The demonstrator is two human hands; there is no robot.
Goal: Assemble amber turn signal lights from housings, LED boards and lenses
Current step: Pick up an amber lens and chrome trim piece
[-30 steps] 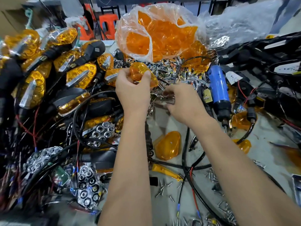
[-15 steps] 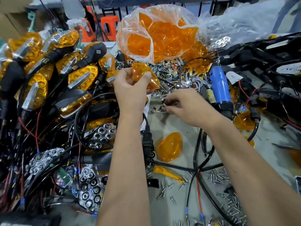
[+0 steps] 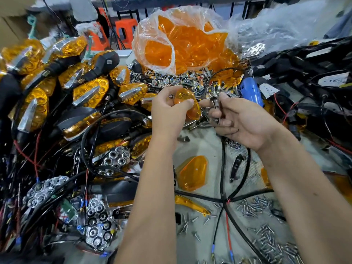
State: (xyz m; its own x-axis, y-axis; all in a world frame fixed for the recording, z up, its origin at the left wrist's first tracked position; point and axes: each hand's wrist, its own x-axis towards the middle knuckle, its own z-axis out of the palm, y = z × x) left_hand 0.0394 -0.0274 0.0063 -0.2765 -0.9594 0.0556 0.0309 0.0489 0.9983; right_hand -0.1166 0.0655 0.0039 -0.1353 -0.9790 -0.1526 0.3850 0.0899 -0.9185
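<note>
Cluttered from edge to edge, the bench [image 3: 205, 147] carried a heap of finished amber lights [image 3: 89, 93] on the left, loose screws [image 3: 266, 239] in front and black wiring [image 3: 312, 73] to the right. Behind, a clear bag [image 3: 182, 39] bulged with spare amber lenses beside a blue driver [image 3: 251, 92].

The left hand [image 3: 169, 113] pinched one lens [image 3: 187, 104] between thumb and fingers, raised above the bench near the middle of the view. The right hand [image 3: 242, 121], palm turned up and fingers curled, held a small chrome part [image 3: 216, 103] just beside the lens; what kind of part it was I could not tell. Holding both pieces close together and lifted off the clutter probably let the person line them up for fitting.

Another lens [image 3: 192, 173] lay on the bench below the wrists, near at hand, likely for a later unit. Orange stools [image 3: 125, 29] stood in the background.
</note>
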